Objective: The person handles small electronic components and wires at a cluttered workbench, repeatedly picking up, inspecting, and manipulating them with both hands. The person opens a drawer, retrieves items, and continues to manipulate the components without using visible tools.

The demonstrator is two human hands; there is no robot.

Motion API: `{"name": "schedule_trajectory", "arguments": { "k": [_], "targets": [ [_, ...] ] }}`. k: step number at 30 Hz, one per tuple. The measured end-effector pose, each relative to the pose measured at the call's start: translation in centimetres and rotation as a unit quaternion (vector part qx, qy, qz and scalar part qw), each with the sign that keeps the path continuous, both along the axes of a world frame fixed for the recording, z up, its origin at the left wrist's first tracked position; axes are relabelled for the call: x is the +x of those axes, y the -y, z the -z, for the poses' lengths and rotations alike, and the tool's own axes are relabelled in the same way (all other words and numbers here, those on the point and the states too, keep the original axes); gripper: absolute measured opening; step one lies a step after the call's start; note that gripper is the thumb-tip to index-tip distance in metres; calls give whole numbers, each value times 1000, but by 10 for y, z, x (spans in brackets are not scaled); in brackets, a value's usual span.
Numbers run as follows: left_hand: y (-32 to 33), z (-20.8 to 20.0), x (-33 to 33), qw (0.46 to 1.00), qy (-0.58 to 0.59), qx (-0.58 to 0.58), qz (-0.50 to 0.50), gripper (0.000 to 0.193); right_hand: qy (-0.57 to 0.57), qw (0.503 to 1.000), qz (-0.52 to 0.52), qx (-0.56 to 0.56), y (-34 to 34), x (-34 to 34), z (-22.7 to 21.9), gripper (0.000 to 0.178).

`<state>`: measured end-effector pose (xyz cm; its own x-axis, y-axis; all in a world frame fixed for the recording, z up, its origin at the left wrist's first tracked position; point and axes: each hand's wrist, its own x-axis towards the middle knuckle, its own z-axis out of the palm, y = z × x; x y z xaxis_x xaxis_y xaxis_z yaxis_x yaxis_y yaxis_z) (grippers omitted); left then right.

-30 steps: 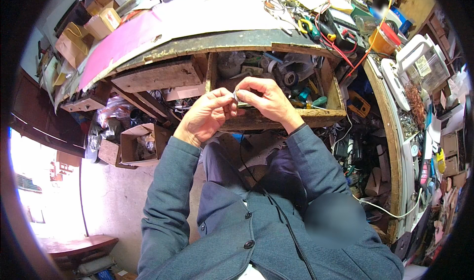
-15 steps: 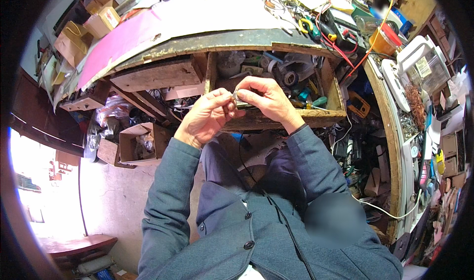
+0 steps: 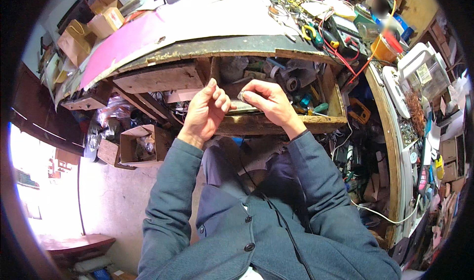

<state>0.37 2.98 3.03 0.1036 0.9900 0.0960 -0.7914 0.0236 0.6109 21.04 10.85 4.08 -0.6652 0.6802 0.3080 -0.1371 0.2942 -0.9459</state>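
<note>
My right hand (image 3: 270, 103) is held over the front of an open drawer. Its thumb and fingertips pinch a small, pale, greyish piece (image 3: 241, 96), too small to name. To its left, my left hand (image 3: 207, 113) is raised at the drawer's left corner. Its fingers are curled and the thumb points up against the index finger. Whatever it may hold is hidden. A gap separates the two hands. Beneath them, the wooden drawer (image 3: 276, 124) holds tape rolls, plastic bags and a green-handled tool (image 3: 321, 107).
Pink and white sheets (image 3: 123, 45) cover the workbench. Cables, pliers (image 3: 309, 32) and a meter with red leads crowd its right side. A cardboard box (image 3: 137, 154) sits low at the left. A cluttered side shelf (image 3: 395, 166) runs along the right.
My hands have come apart. The left has moved slightly left with its thumb turned upward; the right keeps the small pale piece in its pinch.
</note>
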Motion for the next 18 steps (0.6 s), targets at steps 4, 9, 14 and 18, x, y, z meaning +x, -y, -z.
{"name": "schedule_trajectory", "arguments": {
  "k": [4,9,14,18],
  "targets": [
    [-5,5,1,995,97,2,-17,29,7,1000,-4,-5,-1,0,0,15],
    [-3,10,0,992,126,17,-8,20,7,999,-8,-42,3,1,-8,14],
    [0,7,4,991,134,0,-22,13,0,999,-11,-35,1,1,-1,9],
    [0,12,4,992,122,30,-18,11,10,1000,-5,-21,-3,1,6,10]
  ]
}}
